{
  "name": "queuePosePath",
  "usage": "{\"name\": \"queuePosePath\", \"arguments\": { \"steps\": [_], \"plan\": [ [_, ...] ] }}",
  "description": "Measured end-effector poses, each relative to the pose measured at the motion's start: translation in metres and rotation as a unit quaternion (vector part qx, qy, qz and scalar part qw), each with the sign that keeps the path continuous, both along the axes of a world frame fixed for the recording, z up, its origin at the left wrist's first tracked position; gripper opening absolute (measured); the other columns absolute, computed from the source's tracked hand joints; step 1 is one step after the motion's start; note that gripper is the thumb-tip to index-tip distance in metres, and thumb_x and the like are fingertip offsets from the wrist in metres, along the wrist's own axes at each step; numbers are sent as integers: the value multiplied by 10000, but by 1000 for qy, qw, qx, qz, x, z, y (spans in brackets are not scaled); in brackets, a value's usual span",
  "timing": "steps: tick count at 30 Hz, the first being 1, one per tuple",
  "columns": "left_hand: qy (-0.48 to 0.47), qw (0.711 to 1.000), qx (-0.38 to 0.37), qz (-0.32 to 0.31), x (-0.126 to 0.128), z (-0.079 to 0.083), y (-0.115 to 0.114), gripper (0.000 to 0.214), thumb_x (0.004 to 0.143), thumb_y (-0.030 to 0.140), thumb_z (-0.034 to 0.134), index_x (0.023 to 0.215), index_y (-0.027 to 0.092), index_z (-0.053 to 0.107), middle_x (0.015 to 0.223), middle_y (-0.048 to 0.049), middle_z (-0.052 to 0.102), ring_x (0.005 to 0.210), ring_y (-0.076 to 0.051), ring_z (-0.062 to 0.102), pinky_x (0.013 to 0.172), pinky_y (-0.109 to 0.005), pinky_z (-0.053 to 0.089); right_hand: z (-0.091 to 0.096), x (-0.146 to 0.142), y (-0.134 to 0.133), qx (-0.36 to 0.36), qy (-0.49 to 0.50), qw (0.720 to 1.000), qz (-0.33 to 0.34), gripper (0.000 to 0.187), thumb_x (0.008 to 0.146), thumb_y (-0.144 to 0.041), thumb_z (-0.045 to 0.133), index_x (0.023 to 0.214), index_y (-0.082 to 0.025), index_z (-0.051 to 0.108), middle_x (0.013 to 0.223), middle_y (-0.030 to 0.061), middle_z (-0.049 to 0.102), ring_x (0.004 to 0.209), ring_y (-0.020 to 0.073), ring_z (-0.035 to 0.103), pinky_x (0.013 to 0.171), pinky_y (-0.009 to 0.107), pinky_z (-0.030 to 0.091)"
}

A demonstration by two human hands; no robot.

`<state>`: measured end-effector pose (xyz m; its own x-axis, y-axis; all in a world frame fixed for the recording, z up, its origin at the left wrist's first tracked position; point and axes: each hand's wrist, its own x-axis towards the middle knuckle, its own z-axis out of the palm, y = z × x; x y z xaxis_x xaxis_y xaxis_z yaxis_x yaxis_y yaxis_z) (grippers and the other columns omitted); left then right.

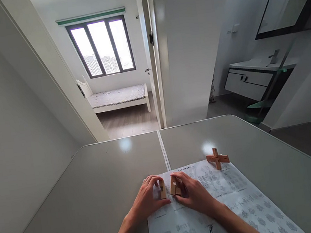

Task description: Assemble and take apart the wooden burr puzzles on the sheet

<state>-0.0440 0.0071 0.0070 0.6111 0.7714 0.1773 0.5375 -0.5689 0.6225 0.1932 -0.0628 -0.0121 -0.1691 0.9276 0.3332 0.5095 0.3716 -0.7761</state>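
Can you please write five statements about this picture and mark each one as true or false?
1. The left hand holds a wooden piece. True.
2. The right hand is empty. False: it holds a notched wooden block.
3. The wooden cross is near the far right corner of the printed sheet. True.
4. The wooden piece and the notched wooden block are joined together. False: a gap separates them.
5. The printed sheet covers the whole table. False: bare tabletop shows to its left and right.
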Motion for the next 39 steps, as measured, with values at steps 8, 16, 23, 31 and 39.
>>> {"name": "queuePosePath", "arguments": {
  "steps": [8, 16, 23, 31, 39],
  "plan": [
    [-119, 986, -106, 55, -2, -3, 7, 655, 847, 656, 755, 1326, 248, 572, 1154, -88, 723, 885, -216, 681, 813, -362, 576, -1, -6, -3, -9, 72, 997, -26, 647, 823, -167, 649, 1428, -322, 479, 1334, 61, 639, 637, 138, 627, 649, 338, 611],
    [-346, 865, -362, 42, 7, 1, 15, 796, 866, 934, 325, 740, 184, 558, 660, 24, 484, 459, -80, 369, 501, -264, 360, -1, -10, -1, -2, 147, 988, -40, 476, 868, -267, 707, 1329, -272, 585, 1312, 95, 585, 673, 133, 630, 640, 322, 605],
    [-456, 734, -504, -12, -2, -1, 18, 835, 829, 992, 321, 591, 191, 335, 586, 83, 314, 317, -5, 210, 362, -201, 155, 0, -8, 4, -102, 280, 955, -14, 364, 910, -452, 689, 1182, -218, 628, 746, -35, 605, 647, 173, 607, 639, 309, 521],
    [-466, 709, -527, -45, 1, -7, 20, 736, 855, 911, 502, 771, 180, 538, 538, 104, 365, 315, -17, 217, 342, -162, 209, -1, -1, 10, -150, 409, 898, -70, 454, 957, -621, 602, 1056, -184, 677, 723, 10, 647, 683, 205, 623, 702, 330, 530],
    [-394, 784, -479, 23, 2, -8, 16, 657, 920, 818, 540, 955, 168, 635, 557, 121, 338, 366, -22, 176, 377, -169, 198, -23, 16, 19, 15, 148, 957, -249, 502, 845, -329, 699, 1323, -219, 592, 1159, 96, 647, 921, 262, 665, 863, 441, 597]
  ]
}}
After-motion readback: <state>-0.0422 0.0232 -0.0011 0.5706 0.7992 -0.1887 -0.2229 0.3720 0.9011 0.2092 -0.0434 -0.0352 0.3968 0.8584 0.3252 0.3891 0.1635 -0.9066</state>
